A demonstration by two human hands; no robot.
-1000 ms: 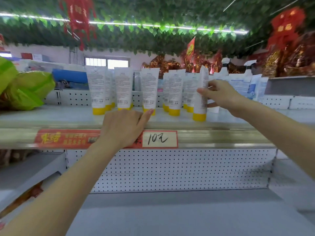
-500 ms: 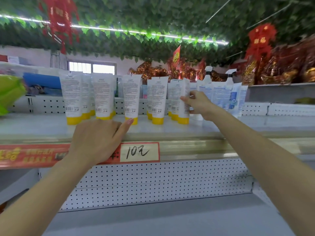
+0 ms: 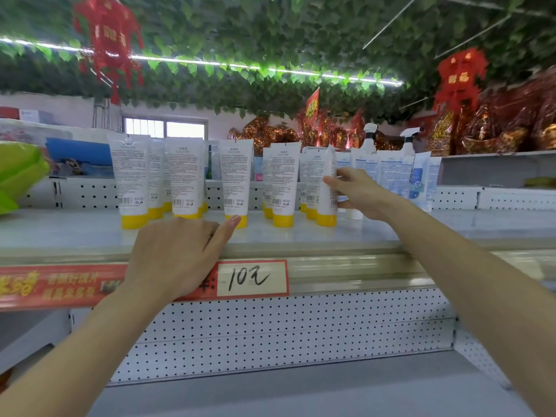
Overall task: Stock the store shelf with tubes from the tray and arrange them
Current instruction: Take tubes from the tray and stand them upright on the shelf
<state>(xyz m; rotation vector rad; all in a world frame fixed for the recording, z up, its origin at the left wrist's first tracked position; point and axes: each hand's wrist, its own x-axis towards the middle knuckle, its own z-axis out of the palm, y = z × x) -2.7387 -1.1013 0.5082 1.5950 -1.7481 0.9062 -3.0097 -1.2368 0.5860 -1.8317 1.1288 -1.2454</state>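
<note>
While rows of tubes (image 3: 234,179) already stand cap-down on the shelf (image 3: 451,227), the right grip (image 3: 358,192) is clamped on the rightmost tube (image 3: 326,206), seemingly aligning it, the left grip (image 3: 177,254) rests slack and empty on the shelf edge, and no tray shows.

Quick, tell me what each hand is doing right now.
Left hand: open, resting on the shelf edge, holding nothing.
Right hand: gripping the rightmost yellow-capped tube.
</note>
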